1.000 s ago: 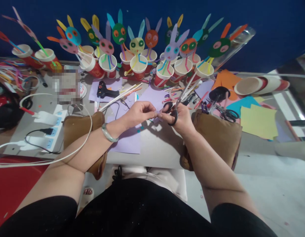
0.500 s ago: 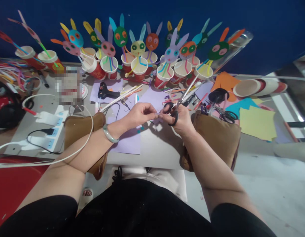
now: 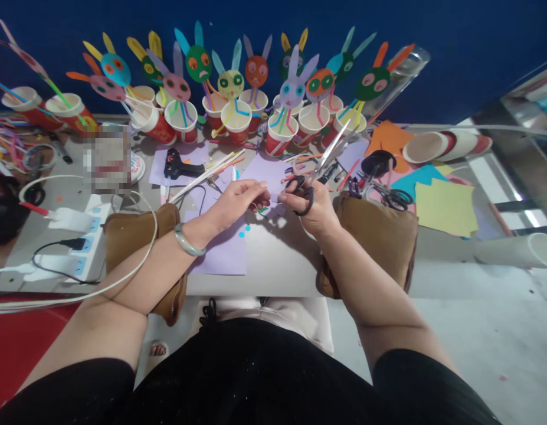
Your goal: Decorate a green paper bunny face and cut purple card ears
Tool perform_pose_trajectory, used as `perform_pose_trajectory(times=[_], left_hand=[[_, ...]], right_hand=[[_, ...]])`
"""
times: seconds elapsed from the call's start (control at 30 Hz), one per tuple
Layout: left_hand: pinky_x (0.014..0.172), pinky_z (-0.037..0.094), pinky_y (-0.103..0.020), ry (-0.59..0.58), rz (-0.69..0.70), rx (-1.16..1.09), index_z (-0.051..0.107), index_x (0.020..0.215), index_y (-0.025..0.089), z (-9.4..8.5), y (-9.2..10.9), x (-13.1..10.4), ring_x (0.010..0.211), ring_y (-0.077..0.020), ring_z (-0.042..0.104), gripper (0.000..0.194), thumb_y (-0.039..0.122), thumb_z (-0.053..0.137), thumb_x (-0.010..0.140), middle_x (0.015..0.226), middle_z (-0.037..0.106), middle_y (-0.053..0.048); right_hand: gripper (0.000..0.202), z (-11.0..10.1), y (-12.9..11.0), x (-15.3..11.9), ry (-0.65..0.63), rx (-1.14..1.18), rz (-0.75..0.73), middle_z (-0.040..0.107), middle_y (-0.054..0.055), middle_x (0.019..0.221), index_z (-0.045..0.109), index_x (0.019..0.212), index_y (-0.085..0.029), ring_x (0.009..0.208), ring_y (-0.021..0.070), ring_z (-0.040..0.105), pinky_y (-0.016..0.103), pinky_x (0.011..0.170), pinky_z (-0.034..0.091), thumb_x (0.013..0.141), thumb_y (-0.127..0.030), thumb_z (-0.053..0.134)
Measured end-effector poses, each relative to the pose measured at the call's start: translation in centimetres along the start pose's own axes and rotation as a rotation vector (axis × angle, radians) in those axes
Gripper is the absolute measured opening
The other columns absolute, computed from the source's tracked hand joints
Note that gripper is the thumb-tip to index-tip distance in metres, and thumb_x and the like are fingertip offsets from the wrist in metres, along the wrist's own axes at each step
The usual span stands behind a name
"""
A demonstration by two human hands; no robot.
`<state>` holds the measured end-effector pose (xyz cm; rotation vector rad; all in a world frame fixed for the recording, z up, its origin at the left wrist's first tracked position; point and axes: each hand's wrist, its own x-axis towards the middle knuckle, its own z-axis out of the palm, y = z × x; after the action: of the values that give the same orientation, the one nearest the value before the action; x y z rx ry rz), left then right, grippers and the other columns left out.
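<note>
My right hand (image 3: 317, 206) grips a pair of scissors (image 3: 305, 199) by the black handles, the blades pointing up and away to the right. A small pale scrap of paper (image 3: 274, 198) shows at its fingertips. My left hand (image 3: 238, 203) is just left of it, apart from it, with curled fingers over the table. A small green scrap (image 3: 262, 211) lies by those fingertips; whether they hold it is unclear. Under my left hand spreads a sheet of purple paper (image 3: 224, 260). Tiny blue paper dots (image 3: 248, 228) lie beside it.
Paper cups (image 3: 282, 133) with paper rabbit heads line the back. Left of centre lies a black glue gun (image 3: 182, 168); farther left, a power strip (image 3: 89, 236) with cables. Brown cushions (image 3: 374, 245) flank my forearms. Coloured paper (image 3: 445, 206) and more scissors (image 3: 395, 198) lie right.
My hands were touching at the fingertips and are now apart, the left drawn slightly back. The scissors stay in my right hand. The whole view has shifted a little.
</note>
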<state>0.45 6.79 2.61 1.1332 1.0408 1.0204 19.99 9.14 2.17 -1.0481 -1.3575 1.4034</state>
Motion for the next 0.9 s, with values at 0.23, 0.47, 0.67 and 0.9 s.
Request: perform_pose_trajectory(times=[0.23,0.47,0.67,0.9], left_hand=[[0.065,0.048,-0.027,-0.034,-0.008,-0.008,0.069,0.075,0.017,0.0,0.1,-0.1,0.063,-0.0105,0.06,0.024,0.036,0.084,0.074,0.067,0.069,-0.001],[0.065,0.046,-0.027,-0.018,0.0,-0.001,0.068,0.074,0.017,0.0,0.0,-0.1,0.064,-0.0103,0.059,0.023,0.037,0.078,0.081,0.069,0.068,0.0],[0.066,0.047,-0.027,0.017,0.008,0.011,0.068,0.075,0.018,0.0,0.1,-0.1,0.065,-0.0104,0.057,0.026,0.037,0.085,0.074,0.068,0.065,0.001],[0.066,0.047,-0.027,0.065,-0.048,-0.007,0.07,0.073,0.018,0.0,0.3,0.0,0.065,-0.0118,0.06,0.016,0.032,0.077,0.077,0.066,0.067,0.0]], right_hand=[[0.04,0.0,-0.3,0.0,-0.009,-0.033,-0.019,0.065,-0.003,0.065,0.062,0.073,-0.022,0.062,0.0146,0.059,0.03,0.063,0.047,0.06,-0.04,0.095],[0.04,0.1,0.6,0.1,-0.013,-0.015,-0.009,0.067,-0.003,0.066,0.063,0.073,-0.021,0.059,0.0129,0.055,0.028,0.058,0.04,0.057,-0.037,0.097],[0.038,0.2,0.8,0.0,-0.03,-0.026,-0.001,0.066,-0.003,0.066,0.062,0.076,-0.022,0.062,0.015,0.059,0.029,0.059,0.044,0.06,-0.038,0.093],[0.035,0.2,0.7,0.0,0.009,-0.005,-0.011,0.07,-0.001,0.074,0.059,0.081,-0.024,0.072,0.0185,0.066,0.034,0.072,0.053,0.066,-0.037,0.087]])
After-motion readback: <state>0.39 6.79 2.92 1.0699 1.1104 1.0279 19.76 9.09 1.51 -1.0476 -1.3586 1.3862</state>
